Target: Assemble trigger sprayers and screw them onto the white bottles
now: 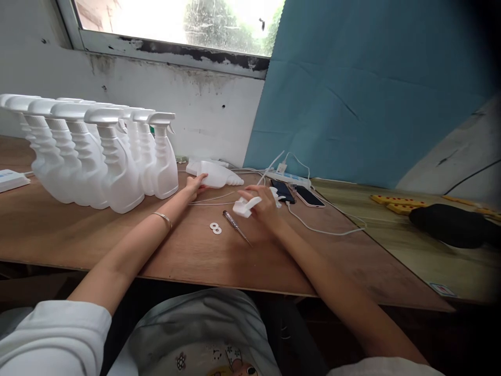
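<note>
My left hand (197,187) is wrapped around the base end of a white plastic bottle (216,174). The bottle lies tilted on its side, its bare threaded neck pointing right. My right hand (266,203), a little right of that neck, grips a white spray trigger head (243,207); more white plastic shows past its fingers, and I cannot tell whether that is the same piece. Below the hands, a screwdriver (237,227) with a clear handle lies on the table. Two white washers (215,228) lie beside it.
Several white spray bottles (119,172) stand grouped on the left of the brown table (180,256). Two phones (309,196), a power strip (299,180) and loose white cables lie at the back right. A dark object (450,224) lies on the adjoining surface.
</note>
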A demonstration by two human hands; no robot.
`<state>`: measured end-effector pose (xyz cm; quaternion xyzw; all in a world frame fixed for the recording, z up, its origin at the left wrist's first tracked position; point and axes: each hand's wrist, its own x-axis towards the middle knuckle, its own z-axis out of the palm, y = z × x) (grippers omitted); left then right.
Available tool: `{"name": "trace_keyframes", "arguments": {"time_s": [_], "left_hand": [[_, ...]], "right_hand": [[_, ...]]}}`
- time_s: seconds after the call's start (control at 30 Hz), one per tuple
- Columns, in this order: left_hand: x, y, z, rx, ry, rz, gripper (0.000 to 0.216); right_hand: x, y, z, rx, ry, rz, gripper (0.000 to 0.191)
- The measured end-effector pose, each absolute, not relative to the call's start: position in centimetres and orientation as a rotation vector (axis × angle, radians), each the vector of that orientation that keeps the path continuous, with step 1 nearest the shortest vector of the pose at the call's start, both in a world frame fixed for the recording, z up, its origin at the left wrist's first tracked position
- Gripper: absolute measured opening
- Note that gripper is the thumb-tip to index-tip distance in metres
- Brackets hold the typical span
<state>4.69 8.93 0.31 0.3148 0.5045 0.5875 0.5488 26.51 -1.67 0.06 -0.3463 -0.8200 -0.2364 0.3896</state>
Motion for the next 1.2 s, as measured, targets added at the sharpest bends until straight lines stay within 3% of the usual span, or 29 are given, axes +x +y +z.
{"name": "trace_keyframes", "arguments": {"time_s": [0.17, 0.5, 0.73, 0.8, 0.9, 1.03, 1.2], "left_hand": [[6.8, 11.2, 0.6, 0.638, 1.135, 1.444, 0.043], [10.8, 12.9, 0.7, 0.648, 1.143, 1.397, 0.036], [7.8, 7.7, 1.7, 0.957, 1.104, 1.037, 0.03], [6.0, 4.8, 2.2, 1.347, 0.897, 0.813, 0.042], [4.3, 0.6, 2.7, 1.775, 0.704, 0.599, 0.044], [4.3, -2.0, 1.8, 2.034, 0.827, 0.804, 0.044], [4.1, -1.3, 1.2, 1.748, 0.924, 0.932, 0.035]], "right_hand": [[24.9, -2.0, -1.0, -0.754, -2.248, -0.777, 0.024], [24.2, -2.3, -1.7, -0.769, -2.333, -0.785, 0.031], [24.3, -2.0, -1.9, -1.099, -2.194, -0.914, 0.033], [24.3, -2.1, -1.9, -1.195, -2.156, -0.985, 0.035], [24.0, -2.4, -1.7, -1.291, -2.152, -1.047, 0.036], [22.6, -3.3, -1.5, -1.273, -2.184, -1.075, 0.038], [21.4, -4.1, -1.4, -1.112, -2.117, -1.021, 0.033]]}}
